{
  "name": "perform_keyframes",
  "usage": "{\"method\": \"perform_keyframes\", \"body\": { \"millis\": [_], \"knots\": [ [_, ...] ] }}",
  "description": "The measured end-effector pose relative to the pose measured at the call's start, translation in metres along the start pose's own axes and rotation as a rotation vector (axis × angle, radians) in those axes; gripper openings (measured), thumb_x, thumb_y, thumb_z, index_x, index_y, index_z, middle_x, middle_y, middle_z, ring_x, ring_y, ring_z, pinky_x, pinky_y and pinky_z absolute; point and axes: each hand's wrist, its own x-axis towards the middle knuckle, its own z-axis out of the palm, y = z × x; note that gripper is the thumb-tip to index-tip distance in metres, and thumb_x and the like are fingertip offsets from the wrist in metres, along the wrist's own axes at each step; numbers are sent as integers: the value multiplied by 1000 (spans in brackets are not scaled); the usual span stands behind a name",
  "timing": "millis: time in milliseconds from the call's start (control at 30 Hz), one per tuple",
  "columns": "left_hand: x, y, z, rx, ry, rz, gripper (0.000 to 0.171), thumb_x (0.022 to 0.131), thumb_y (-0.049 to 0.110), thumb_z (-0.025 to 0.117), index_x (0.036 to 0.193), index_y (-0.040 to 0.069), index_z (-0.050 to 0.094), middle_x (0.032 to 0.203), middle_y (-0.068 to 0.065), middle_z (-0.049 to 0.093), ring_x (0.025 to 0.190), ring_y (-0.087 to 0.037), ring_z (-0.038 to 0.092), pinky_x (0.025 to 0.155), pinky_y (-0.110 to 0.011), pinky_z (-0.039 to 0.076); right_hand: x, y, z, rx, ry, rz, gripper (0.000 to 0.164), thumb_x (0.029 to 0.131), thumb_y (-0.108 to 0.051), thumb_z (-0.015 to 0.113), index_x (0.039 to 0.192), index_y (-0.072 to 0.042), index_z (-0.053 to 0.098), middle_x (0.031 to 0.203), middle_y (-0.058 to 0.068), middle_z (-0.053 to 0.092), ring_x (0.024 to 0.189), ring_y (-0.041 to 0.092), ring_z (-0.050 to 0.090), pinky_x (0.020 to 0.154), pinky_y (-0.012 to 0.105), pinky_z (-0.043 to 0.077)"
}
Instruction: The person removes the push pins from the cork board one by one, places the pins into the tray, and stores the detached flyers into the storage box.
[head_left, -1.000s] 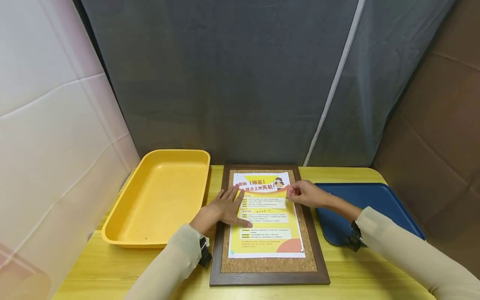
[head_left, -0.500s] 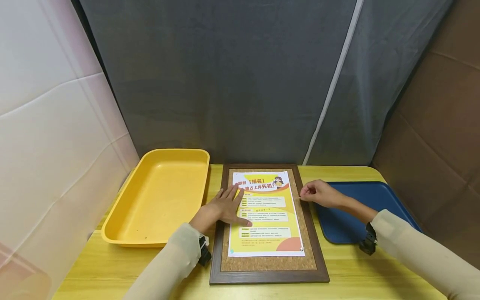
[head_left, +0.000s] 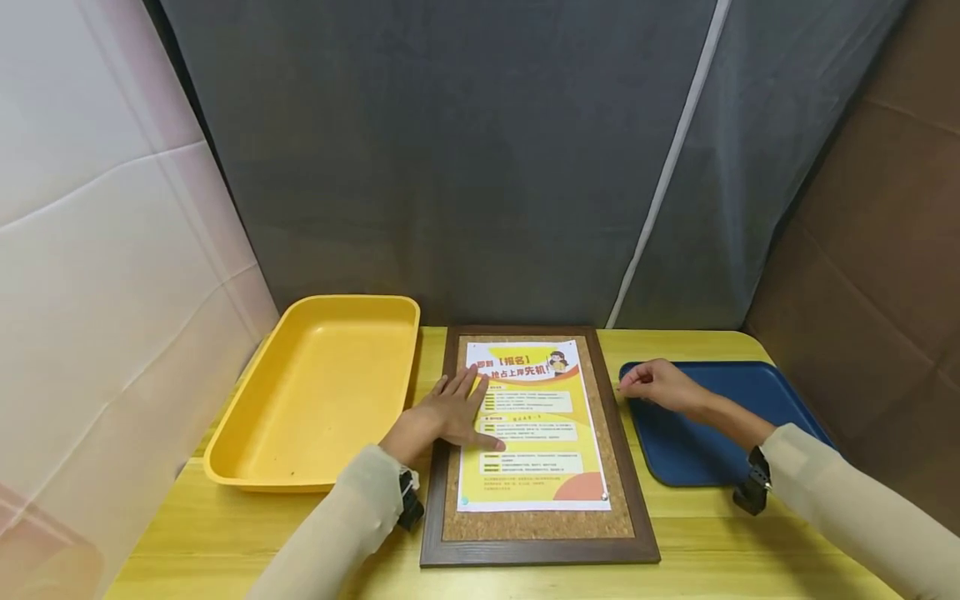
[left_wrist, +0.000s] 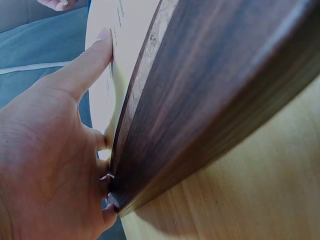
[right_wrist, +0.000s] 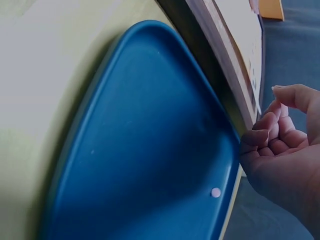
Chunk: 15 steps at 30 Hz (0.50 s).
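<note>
A printed yellow and white poster [head_left: 528, 429] lies on a dark-framed cork board [head_left: 540, 529]. Small round pins show at its lower corners, including one pin [head_left: 604, 497] at the lower right, and tiny dots mark the upper corners. My left hand [head_left: 452, 414] rests spread on the poster's left side, thumb stretched across the print. My right hand [head_left: 660, 386] hovers over the near-left part of the blue tray [right_wrist: 145, 120], thumb and forefinger pinched together with the other fingers curled. A tiny pin-like thing shows at those fingertips, mostly hidden.
One small pale round pin [right_wrist: 215, 192] lies in the blue tray. Left of the board stands a big yellow tray [head_left: 322, 392] with a raised rim. Everything sits on a wood-grain table [head_left: 712, 550], with a grey curtain [head_left: 450, 167] behind.
My right hand has moved right, from the poster's right edge across the board's frame to the blue tray, fingertips still pinched. My left hand has stayed on the poster.
</note>
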Motion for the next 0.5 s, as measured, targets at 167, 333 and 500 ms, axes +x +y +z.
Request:
{"method": "perform_keyframes", "body": {
  "millis": [167, 333, 500],
  "knots": [
    [-2, 3, -2, 12, 2, 1, 127, 84, 87, 60, 172, 13, 6, 179, -12, -6, 165, -30, -2, 132, -53, 3, -4, 9, -5, 54, 15, 20, 24, 104, -14, 68, 109, 9, 73, 98, 14, 69, 84, 22, 56, 73, 32, 50],
    [-5, 6, -4, 32, -9, -7, 124, 87, 84, 61, 172, 13, 4, 178, -12, -7, 165, -29, -3, 132, -53, 4, -8, 17, -9, 91, 16, 40, 26, 105, -14, 66, 109, 11, 72, 75, 2, 55, 72, 18, 51, 72, 30, 45],
    [-6, 7, -4, 33, -5, -12, 124, 88, 84, 60, 172, 12, 5, 178, -13, -6, 165, -30, -2, 132, -52, 5, -12, 24, -14, 117, 30, 56, 28, 106, -14, 65, 111, 13, 71, 69, -1, 47, 67, 17, 46, 73, 31, 41]
  ]
}}
